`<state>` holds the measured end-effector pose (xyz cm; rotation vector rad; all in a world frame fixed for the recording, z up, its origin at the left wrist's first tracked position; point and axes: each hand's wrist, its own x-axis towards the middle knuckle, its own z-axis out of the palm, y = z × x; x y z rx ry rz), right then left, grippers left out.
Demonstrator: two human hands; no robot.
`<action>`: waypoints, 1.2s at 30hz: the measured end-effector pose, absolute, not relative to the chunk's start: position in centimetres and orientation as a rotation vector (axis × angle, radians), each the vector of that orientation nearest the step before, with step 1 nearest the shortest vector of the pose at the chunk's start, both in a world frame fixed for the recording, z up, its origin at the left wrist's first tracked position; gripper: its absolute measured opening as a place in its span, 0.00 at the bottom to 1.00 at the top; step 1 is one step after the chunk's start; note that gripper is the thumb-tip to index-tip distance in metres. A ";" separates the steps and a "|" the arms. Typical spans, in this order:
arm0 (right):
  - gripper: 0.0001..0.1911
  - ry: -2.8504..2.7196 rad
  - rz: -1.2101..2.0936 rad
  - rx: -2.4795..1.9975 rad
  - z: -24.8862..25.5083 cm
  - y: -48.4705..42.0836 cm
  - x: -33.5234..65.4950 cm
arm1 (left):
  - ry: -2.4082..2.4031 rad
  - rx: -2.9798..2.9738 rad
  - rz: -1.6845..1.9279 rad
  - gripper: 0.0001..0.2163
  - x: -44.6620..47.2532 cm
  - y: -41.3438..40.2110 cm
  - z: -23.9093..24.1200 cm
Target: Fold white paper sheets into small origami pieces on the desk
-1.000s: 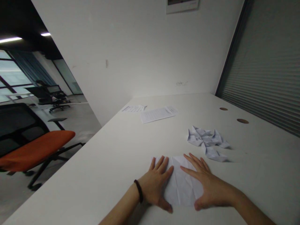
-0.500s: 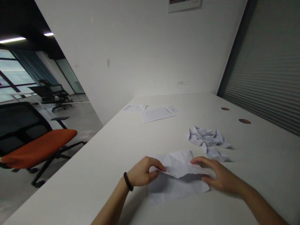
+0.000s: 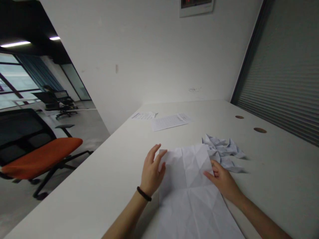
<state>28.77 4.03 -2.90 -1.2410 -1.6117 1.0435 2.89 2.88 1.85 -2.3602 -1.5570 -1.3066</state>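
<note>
A creased white sheet of paper (image 3: 189,192) lies unfolded on the white table, its far part raised and its near end running out of the picture. My right hand (image 3: 223,179) pinches the sheet's right edge, thumb on top and fingers behind. At the upper left corner, my left hand (image 3: 153,169), with a dark band on its wrist, has its fingers spread beside the edge; any touch there is hard to make out. Just beyond the sheet sit several folded white paper pieces (image 3: 224,149), partly hidden by it.
Printed sheets (image 3: 169,122) and another paper (image 3: 143,115) lie farther back on the table (image 3: 119,172). Two round holes (image 3: 260,130) pierce its right side. A wall stands behind, a blind (image 3: 281,89) at right. An orange-seated chair (image 3: 47,152) is at left, beyond the table's edge.
The paper's upper layer has been opened out, so the sheet now spreads larger and flatter. My left hand has let go and moved up and left; my right hand now grips the right edge.
</note>
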 end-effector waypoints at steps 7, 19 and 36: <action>0.30 -2.093 0.047 -1.406 -4.6 4.1 29.1 | -1.375 -2.997 -0.404 0.33 5.7 0.8 -0.4; 0.29 -2.538 0.261 -1.292 -3.9 2.9 28.4 | -1.393 -3.025 -0.280 0.32 6.2 0.5 0.5; 0.20 -2.185 0.314 -1.338 -3.4 3.9 29.8 | -2.035 -2.728 0.273 0.40 0.2 2.5 2.0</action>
